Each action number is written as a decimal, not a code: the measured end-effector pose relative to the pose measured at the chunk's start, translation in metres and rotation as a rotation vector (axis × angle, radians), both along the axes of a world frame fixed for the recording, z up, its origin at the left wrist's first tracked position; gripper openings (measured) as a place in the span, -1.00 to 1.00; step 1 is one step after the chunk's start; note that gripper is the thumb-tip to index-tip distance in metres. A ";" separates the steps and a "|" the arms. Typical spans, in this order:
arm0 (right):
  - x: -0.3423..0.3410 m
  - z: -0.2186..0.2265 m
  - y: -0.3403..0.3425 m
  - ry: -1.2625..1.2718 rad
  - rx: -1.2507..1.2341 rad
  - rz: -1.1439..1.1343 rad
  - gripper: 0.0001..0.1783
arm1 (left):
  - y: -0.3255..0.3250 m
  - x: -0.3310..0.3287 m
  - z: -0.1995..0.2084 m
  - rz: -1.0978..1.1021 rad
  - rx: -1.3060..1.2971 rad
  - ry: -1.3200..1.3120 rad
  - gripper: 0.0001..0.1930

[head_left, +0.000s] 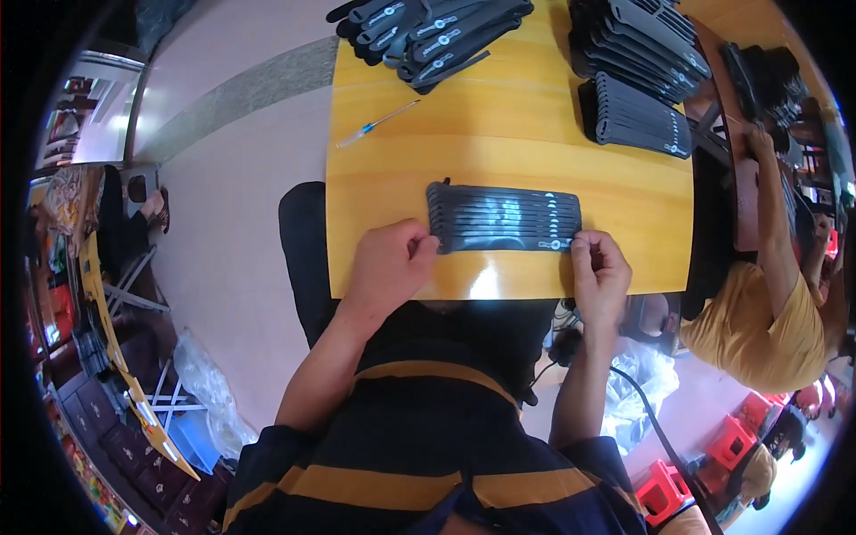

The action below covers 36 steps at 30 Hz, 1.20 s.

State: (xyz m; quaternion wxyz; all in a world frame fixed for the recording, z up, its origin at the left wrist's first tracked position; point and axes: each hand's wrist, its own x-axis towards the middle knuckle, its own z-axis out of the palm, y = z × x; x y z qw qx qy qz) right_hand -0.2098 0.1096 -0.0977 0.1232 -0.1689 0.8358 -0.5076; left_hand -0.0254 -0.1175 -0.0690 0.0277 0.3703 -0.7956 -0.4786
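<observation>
Strap bundle (pixel 504 218): on table (pixel 517 165), front | tool (pixel 365 131): behind-left | strap heap (pixel 437 40): far left | strap stacks (pixel 635 55): far right

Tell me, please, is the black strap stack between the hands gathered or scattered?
Gathered: the black strap stack shows its edges in tight parallel rows, between left hand and right hand.

left hand (pixel 390 265): fingertips partly hidden | loose black pile (pixel 439 41): top cut off
</observation>
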 end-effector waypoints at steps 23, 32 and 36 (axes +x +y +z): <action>0.000 0.007 -0.006 0.065 0.133 -0.029 -0.90 | 0.002 0.000 -0.003 0.015 -0.052 -0.002 -0.82; 0.000 0.011 -0.010 0.085 0.171 -0.025 -0.91 | 0.002 0.002 -0.010 -0.001 -0.128 0.028 -0.81; -0.001 0.011 -0.012 0.147 0.202 -0.017 -0.92 | 0.003 -0.001 -0.004 0.013 -0.099 0.017 -0.82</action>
